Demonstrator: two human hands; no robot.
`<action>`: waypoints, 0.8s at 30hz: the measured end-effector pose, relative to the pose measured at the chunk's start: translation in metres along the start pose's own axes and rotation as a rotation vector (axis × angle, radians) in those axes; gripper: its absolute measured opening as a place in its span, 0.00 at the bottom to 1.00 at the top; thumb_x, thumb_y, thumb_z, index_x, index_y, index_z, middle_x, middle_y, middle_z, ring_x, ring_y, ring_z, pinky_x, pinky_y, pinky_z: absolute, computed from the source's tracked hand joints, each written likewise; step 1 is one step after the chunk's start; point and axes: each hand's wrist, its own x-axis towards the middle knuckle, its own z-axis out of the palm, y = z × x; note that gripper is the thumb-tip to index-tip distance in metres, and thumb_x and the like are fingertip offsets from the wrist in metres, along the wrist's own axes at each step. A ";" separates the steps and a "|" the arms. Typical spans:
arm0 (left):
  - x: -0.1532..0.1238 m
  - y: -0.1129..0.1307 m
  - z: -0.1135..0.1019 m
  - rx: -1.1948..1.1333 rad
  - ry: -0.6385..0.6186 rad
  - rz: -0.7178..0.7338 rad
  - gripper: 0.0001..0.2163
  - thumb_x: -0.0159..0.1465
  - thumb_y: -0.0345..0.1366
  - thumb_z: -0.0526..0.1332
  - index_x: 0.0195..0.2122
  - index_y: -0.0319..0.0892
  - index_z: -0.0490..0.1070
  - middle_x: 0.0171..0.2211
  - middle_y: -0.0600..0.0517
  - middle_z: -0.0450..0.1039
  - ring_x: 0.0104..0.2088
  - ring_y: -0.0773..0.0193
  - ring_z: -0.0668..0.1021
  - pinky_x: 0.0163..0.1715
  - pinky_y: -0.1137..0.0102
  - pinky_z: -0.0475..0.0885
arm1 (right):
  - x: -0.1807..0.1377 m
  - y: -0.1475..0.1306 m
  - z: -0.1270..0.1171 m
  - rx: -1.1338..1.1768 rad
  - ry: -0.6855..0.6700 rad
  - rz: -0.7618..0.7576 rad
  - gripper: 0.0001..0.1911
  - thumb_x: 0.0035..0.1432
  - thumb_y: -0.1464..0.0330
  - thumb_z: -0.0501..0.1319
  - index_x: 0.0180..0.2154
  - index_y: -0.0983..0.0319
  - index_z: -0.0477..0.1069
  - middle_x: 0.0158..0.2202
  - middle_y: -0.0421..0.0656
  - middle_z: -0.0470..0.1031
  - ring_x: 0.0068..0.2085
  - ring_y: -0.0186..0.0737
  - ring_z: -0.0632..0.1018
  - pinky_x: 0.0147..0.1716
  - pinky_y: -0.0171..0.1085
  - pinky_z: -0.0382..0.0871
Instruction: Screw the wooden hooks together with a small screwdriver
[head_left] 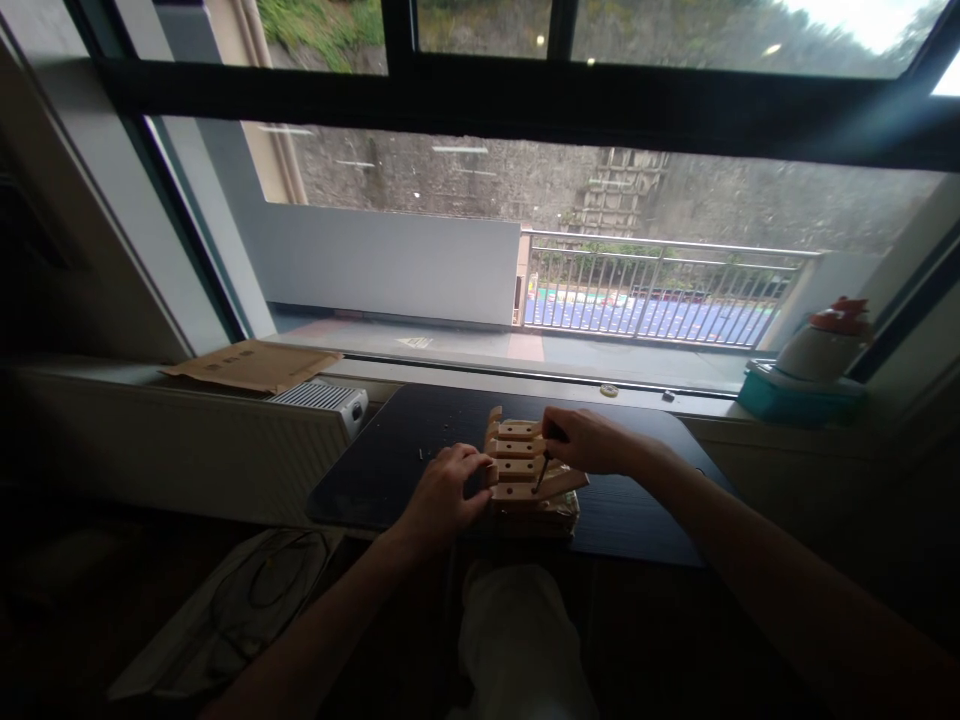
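A stack of pale wooden blocks with drilled holes rests on a small dark table below the window. My left hand is curled against the stack's left side, fingers closed on the wood. My right hand is pinched round a thin dark tool, its tip pointing down onto the blocks. A longer wooden strip lies at an angle on the stack's near right. A clear bag or wrapper shows under the stack.
A white heater stands left of the table with cardboard on the sill behind it. On the sill at right sits a teal box bearing a white and orange object. Cables lie on the floor at left.
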 end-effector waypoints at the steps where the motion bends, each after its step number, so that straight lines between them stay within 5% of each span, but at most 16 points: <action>1: -0.004 -0.004 0.003 -0.051 -0.011 -0.021 0.15 0.55 0.35 0.60 0.45 0.43 0.69 0.42 0.49 0.70 0.44 0.60 0.71 0.46 0.66 0.66 | 0.001 0.000 0.000 0.002 -0.003 -0.003 0.06 0.55 0.68 0.53 0.35 0.62 0.65 0.28 0.40 0.70 0.24 0.31 0.65 0.23 0.31 0.53; 6: -0.007 -0.011 0.018 -0.163 -0.072 -0.100 0.16 0.57 0.33 0.57 0.47 0.42 0.67 0.40 0.50 0.73 0.40 0.63 0.75 0.42 0.69 0.69 | 0.003 -0.006 -0.002 -0.028 -0.002 -0.005 0.06 0.54 0.68 0.53 0.35 0.61 0.65 0.27 0.40 0.70 0.24 0.31 0.64 0.22 0.31 0.52; 12: 0.004 0.008 0.002 0.093 -0.023 0.014 0.19 0.53 0.35 0.62 0.47 0.41 0.66 0.44 0.47 0.71 0.45 0.56 0.71 0.48 0.61 0.65 | 0.003 -0.004 -0.001 -0.014 0.001 -0.014 0.05 0.54 0.68 0.53 0.34 0.61 0.64 0.27 0.40 0.70 0.24 0.30 0.64 0.22 0.30 0.52; 18: 0.038 0.035 0.008 0.178 -0.123 0.320 0.02 0.54 0.34 0.61 0.28 0.43 0.73 0.34 0.51 0.73 0.44 0.59 0.71 0.56 0.58 0.53 | 0.001 -0.006 0.000 -0.057 0.027 -0.054 0.08 0.55 0.66 0.53 0.35 0.62 0.66 0.26 0.40 0.70 0.24 0.31 0.64 0.22 0.31 0.51; 24: 0.059 0.034 0.031 0.107 -0.201 0.293 0.07 0.53 0.37 0.61 0.20 0.42 0.72 0.30 0.51 0.75 0.43 0.56 0.71 0.55 0.51 0.48 | 0.001 -0.008 0.000 -0.065 0.036 -0.074 0.08 0.55 0.67 0.53 0.36 0.62 0.66 0.28 0.41 0.72 0.26 0.32 0.66 0.24 0.31 0.52</action>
